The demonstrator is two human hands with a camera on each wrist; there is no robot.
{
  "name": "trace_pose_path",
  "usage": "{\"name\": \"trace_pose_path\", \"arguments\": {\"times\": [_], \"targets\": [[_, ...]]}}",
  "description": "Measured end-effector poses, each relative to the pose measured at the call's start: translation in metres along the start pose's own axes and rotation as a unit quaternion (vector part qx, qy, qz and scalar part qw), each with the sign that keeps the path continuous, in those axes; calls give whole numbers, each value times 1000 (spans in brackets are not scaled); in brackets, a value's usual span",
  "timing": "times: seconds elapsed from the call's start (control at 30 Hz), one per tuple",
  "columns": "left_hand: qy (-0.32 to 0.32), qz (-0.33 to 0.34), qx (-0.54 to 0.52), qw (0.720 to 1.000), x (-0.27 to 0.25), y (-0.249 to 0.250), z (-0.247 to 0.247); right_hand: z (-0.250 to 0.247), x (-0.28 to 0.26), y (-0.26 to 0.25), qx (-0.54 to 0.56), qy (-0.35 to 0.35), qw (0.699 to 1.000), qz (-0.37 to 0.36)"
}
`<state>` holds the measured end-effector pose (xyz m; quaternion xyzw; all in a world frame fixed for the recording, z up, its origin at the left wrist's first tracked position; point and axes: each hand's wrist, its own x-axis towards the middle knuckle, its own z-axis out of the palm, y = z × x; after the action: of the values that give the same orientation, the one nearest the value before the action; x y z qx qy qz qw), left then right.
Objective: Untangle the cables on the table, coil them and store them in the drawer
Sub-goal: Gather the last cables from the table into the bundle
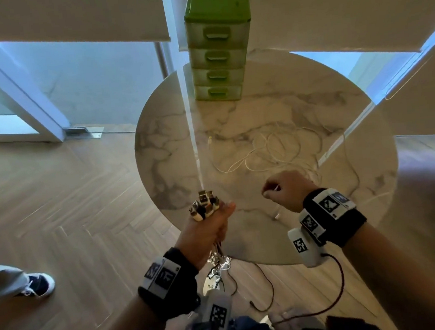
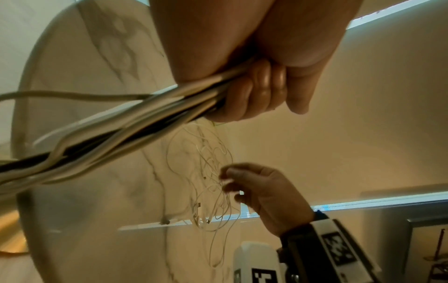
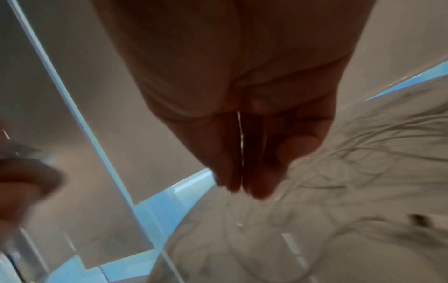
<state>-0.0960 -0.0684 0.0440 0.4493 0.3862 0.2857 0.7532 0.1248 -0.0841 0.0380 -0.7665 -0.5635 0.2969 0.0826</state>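
Note:
My left hand (image 1: 211, 224) grips a bundle of white and black cables (image 2: 116, 130) over the near left edge of the round marble table (image 1: 171, 132). Their plug ends (image 1: 204, 204) stick out above the fist and the rest hangs below the table edge. My right hand (image 1: 284, 189) pinches a thin white cable (image 3: 241, 145) between thumb and fingers just right of the left hand. A tangle of thin white cables (image 1: 278, 146) lies on the table beyond the right hand. A green drawer unit (image 1: 216, 57) stands at the far edge, all drawers closed.
Wooden floor (image 1: 64, 199) lies left of the table. Another person's shoe (image 1: 38, 284) stands at the lower left. A dark red wire (image 1: 337, 283) runs from my right wrist camera down past the table edge. Window blinds (image 1: 66, 17) hang above.

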Motion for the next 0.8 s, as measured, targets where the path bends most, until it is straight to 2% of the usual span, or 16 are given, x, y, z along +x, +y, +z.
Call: {"name": "trace_pose_path", "arguments": {"times": [0.03, 0.1, 0.17, 0.23, 0.37, 0.5, 0.6, 0.7, 0.8], "targets": [[0, -14, -13, 1000, 5, 0, -1, 2, -1, -10, 22, 27, 999, -27], [-3, -37, -29, 999, 15, -1, -1, 4, 5, -24, 81, 140, 985, -55], [-6, -59, -45, 997, 23, -2, -2, 4, 18, -27, 101, 203, 973, -33], [-16, -75, -47, 996, 29, -4, -4, 3, 29, -35, 92, 192, 977, -20], [-23, -98, -34, 994, 35, -7, -10, 20, 61, -65, 50, 129, 987, -81], [-5, -114, -53, 992, 37, -6, -19, 56, 91, -59, -7, 7, 1000, 23], [8, -101, -69, 992, 41, -3, -28, 78, 87, -37, -43, -32, 997, 57], [17, -96, -73, 993, 44, -4, -33, 86, 80, -21, -7, -10, 998, 59], [32, -92, -69, 993, 46, -8, -32, 75, 70, -19, 69, 87, 993, 32]]}}
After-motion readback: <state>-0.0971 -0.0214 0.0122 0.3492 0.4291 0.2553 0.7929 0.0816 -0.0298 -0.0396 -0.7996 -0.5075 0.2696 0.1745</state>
